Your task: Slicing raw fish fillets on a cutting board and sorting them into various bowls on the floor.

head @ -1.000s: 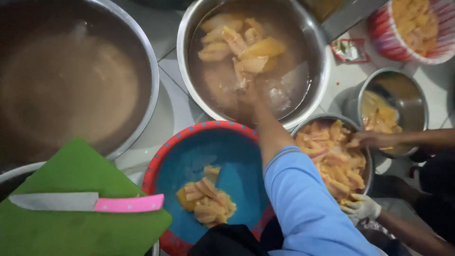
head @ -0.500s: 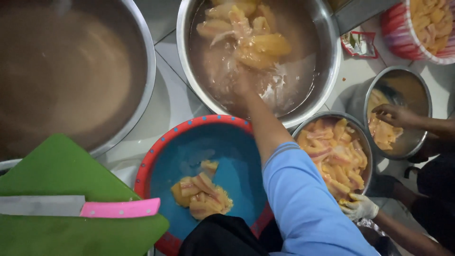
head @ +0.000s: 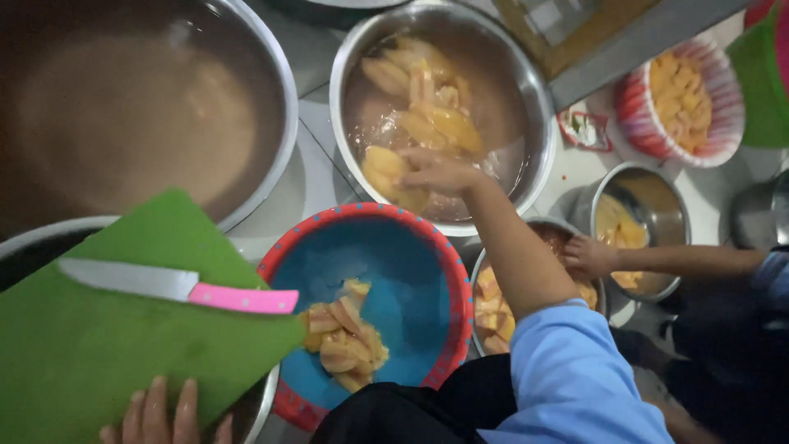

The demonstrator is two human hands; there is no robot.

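Right hand in the soaking bowl, left hand under the cutting board

The right hand (head: 440,171) rests with loose, spread fingers on yellow fruit pieces (head: 427,115) in one steel bowl (head: 538,123) of cloudy water; the left hand (head: 160,415) props one green cutting board (head: 107,353) carrying one pink-handled knife (head: 177,285), its grip hidden beneath. One blue basin (head: 411,279) holds a few pieces.

- Worn on the head, looking almost straight down from close above.
- Frame filled by steel bowls (head: 440,115) at the top, blue basin (head: 386,271) at lower centre, green cutting board (head: 107,345) at lower left.
- Own sleeve entering from the bottom edge; another person's arm at right.
- Single view only.
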